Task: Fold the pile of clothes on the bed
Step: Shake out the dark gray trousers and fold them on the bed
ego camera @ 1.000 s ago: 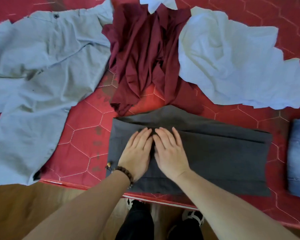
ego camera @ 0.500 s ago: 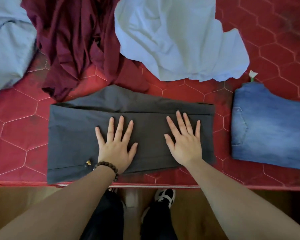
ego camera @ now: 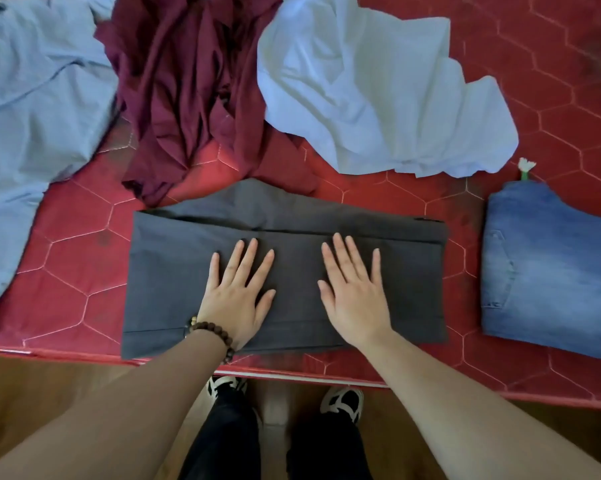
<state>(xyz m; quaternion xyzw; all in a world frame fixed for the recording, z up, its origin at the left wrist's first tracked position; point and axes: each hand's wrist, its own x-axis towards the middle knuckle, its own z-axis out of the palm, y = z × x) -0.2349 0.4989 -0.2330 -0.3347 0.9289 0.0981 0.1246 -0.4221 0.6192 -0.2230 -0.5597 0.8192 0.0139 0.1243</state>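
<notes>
Head view: folded dark grey trousers (ego camera: 174, 271) lying flat at the near edge of the red quilted mattress with hexagon stitching (ego camera: 77, 271), long axis running left to right, parallel to that edge; a narrower folded layer showing along the far side. Which end is the waist, cannot tell. Left hand (ego camera: 238, 292) pressed palm-down on the grey cloth left of centre, fingers straight and spread, pointing away toward the far side; brown beaded bracelet (ego camera: 212, 332) round its wrist. Right hand (ego camera: 352, 289) flat on the same cloth right of centre, fingers straight, slightly apart, also pointing away. The 2 hands apart, gripping nothing. Beyond the trousers, 3 unfolded garments: crumpled maroon garment (ego camera: 181, 84) touching the trousers' far edge, rumpled pale blue shirt (ego camera: 371, 91) to its right, light grey-blue garment (ego camera: 32, 109) spread at far left. Folded blue denim jeans (ego camera: 551, 271) lying just right of the trousers, apart from them. Below the mattress edge, wooden floor (ego camera: 49, 393) and 2 black-and-white shoes (ego camera: 342, 401).
</notes>
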